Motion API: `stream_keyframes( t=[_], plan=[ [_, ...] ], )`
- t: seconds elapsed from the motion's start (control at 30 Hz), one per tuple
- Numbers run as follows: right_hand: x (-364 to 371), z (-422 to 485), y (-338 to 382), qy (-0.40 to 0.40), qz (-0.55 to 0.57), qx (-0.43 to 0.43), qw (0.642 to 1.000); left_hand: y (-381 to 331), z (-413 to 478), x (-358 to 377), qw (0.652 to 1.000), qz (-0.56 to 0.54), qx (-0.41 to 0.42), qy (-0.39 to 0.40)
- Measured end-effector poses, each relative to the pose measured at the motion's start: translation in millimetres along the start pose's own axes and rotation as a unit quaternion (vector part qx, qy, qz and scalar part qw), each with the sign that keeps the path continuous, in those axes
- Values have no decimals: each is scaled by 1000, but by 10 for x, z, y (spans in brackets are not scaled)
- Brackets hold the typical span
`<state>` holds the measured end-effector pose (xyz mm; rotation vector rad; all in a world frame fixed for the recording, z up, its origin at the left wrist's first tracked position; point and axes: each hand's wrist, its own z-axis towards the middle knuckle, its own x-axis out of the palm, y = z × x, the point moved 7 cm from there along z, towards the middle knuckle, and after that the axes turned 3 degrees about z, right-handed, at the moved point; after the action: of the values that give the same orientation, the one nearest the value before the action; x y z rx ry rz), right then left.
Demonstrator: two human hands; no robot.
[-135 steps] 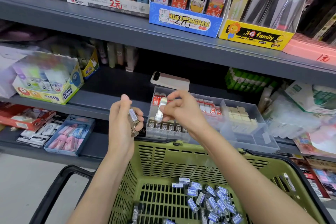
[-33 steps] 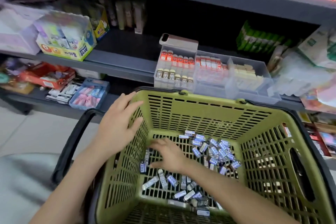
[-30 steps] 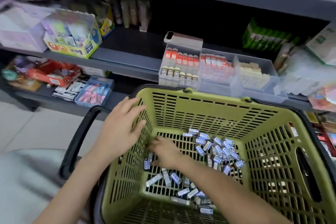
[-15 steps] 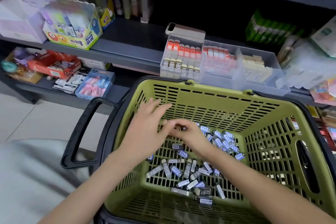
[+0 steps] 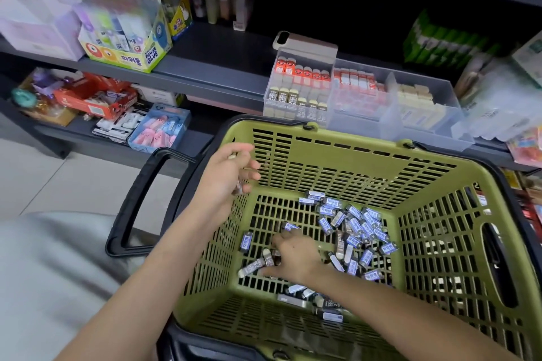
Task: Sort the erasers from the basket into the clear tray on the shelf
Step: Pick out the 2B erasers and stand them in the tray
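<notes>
The right hand [image 5: 293,255] reaches among erasers [image 5: 356,228] on the basket [image 5: 331,155] floor by its left wall, grasp unclear; the left hand [image 5: 227,176], at the left rim, holds a few. Likely light, stiff, slick-sleeved: pinch the long sides.

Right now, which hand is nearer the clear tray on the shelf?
Left. The left hand, gripping erasers, is raised at the basket rim, below-left of the clear tray; the right hand is low on the basket floor, farther off.
</notes>
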<state>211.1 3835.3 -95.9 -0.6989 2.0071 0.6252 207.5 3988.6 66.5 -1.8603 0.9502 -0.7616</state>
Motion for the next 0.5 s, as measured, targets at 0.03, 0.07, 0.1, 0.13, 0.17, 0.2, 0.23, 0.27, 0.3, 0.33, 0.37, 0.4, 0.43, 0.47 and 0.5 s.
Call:
stream_keyframes(
  t=[0.03,0.07,0.1,0.13,0.17,0.2,0.23,0.27,0.3,0.33,0.37,0.4,0.43,0.47,0.5],
  plan=[
    [33,30,28,-8,-10,2,1000,7,6,1,1000,-2,-6,1],
    [42,53,51,-15,-15,4,1000,12,7,13,1000,1,-7,6],
    [31,76,59,-20,-13,5,1000,16,7,24,1000,6,-6,13],
    [-1,98,48,-25,-4,6,1000,20,5,31,1000,11,-4,17],
    [-40,116,11,-24,13,11,1000,26,4,32,1000,15,-5,19],
    [-74,136,-52,-20,44,25,999,33,10,31,1000,17,-6,20],
    [-104,154,-133,-11,91,46,995,39,22,29,1000,17,-8,21],
    [-139,164,-217,-5,150,70,986,48,35,32,1000,16,-10,22],
    [-173,171,-301,-2,223,94,970,59,49,41,999,15,-15,25],
    [-213,168,-373,-3,309,115,944,74,62,52,999,16,-21,28],
    [-262,155,-427,-5,402,127,907,96,76,65,999,22,-28,31],
    [-334,124,-454,-10,487,133,863,127,91,84,998,38,-36,35],
    [-424,81,-469,-14,555,137,820,165,105,110,996,62,-45,41],
    [-521,27,-473,-19,604,139,784,214,118,144,993,90,-57,50],
    [-630,-27,-470,-25,639,135,757,264,128,184,989,117,-71,60]
  ],
)
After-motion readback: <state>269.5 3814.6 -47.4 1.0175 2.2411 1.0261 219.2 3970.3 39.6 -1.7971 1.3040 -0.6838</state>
